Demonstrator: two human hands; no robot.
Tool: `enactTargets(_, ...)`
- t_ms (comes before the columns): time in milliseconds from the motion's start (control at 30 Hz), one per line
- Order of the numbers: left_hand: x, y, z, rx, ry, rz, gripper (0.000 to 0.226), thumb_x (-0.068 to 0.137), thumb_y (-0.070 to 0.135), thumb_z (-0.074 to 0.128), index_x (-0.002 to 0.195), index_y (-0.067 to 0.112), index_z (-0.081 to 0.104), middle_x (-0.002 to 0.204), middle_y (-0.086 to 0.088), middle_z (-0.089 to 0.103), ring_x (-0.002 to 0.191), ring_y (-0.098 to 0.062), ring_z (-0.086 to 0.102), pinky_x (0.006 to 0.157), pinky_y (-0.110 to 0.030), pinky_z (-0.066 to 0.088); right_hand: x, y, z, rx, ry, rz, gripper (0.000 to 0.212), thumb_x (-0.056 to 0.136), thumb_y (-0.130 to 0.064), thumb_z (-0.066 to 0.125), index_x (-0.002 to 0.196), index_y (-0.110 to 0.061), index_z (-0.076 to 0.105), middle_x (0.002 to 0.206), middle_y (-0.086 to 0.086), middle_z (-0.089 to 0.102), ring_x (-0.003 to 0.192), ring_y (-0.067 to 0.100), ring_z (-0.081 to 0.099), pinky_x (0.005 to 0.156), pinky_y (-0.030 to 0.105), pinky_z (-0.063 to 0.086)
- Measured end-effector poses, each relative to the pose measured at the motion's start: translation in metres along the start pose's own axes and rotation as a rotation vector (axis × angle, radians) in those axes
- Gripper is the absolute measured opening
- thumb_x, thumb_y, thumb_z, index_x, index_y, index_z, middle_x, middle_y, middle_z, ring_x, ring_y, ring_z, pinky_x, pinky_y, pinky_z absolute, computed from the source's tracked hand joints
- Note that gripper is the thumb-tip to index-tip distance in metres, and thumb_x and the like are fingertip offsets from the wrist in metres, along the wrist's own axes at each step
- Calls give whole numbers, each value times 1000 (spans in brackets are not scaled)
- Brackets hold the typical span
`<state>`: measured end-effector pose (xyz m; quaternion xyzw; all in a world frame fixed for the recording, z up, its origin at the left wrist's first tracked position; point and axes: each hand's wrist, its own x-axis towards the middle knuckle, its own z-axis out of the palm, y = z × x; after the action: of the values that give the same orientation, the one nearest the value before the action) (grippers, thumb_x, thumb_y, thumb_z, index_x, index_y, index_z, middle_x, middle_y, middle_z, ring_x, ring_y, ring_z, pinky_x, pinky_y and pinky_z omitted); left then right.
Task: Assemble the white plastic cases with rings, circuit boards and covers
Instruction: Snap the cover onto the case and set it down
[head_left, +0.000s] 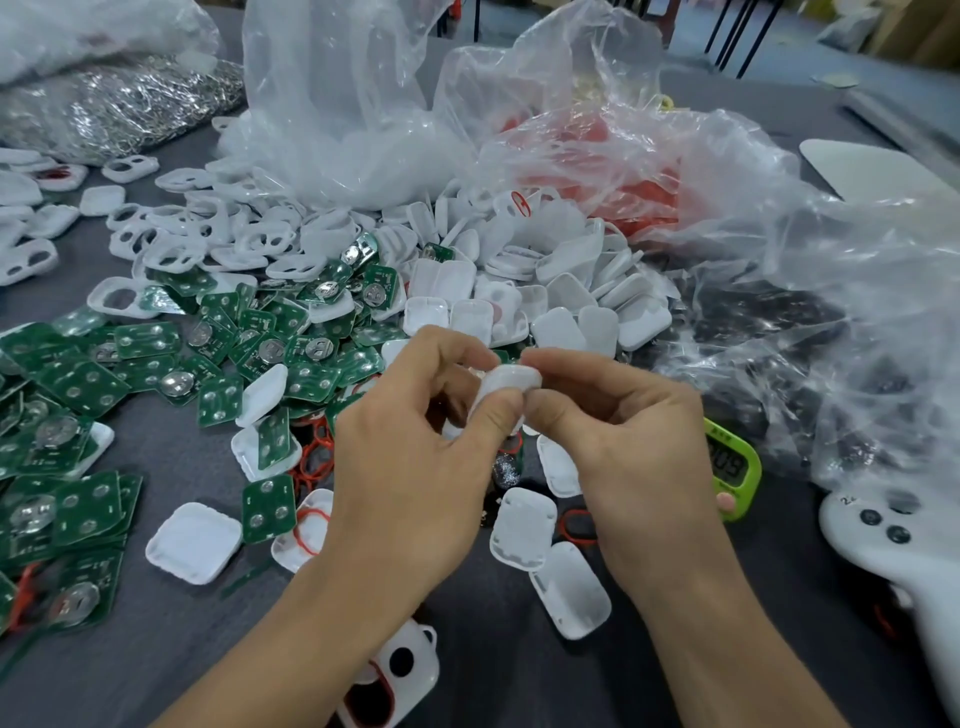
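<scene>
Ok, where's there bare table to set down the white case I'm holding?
Bare table lies between the green circuit boards and the forearm of your left hand. Another patch sits between the forearm of your right hand and the white device. Ahead, loose white cases and plastic bags crowd everything.

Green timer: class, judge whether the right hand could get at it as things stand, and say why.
Likely yes, once freed: the green timer lies in the open just beside the right hand, though that hand and the left hand both pinch a white case.
</scene>
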<state>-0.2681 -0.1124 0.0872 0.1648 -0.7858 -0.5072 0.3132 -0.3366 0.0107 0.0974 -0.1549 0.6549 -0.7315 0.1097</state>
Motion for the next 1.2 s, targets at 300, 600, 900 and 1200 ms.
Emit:
enactTargets(300,10,-8,-3,-467,-167,-273,20,83,1,78,89,19,75,77,-12,76,66,-20,72,65,-27,59,-4,6,1,-168,67,-149,37,78,12,78,97,-20,80,87,-11,80,83,8,77,73,16,59)
enactTargets(600,13,-6,-7,-447,-283,-178,18,77,2,79,87,16,73,80,-4,78,74,-16,74,69,-24,58,-1,11,-4,-279,115,-147,25,85,-1,79,102,-19,82,91,-11,80,88,8,77,81,26,62)
enactTargets(900,12,-5,-12,-387,-191,-186,32,75,-3,85,93,23,84,82,0,80,78,-18,79,69,-22,60,-7,14,-1,-448,27,-208,43,81,-18,89,121,-20,75,103,-12,78,96,2,74,85,26,61)
enactTargets(1200,11,-7,-17,-390,-234,-168,36,75,-6,82,96,23,83,87,0,81,84,-19,79,75,-24,61,-12,15,6,-541,-57,-236,23,92,-19,75,110,-32,69,94,-19,75,85,4,74,74,28,60)
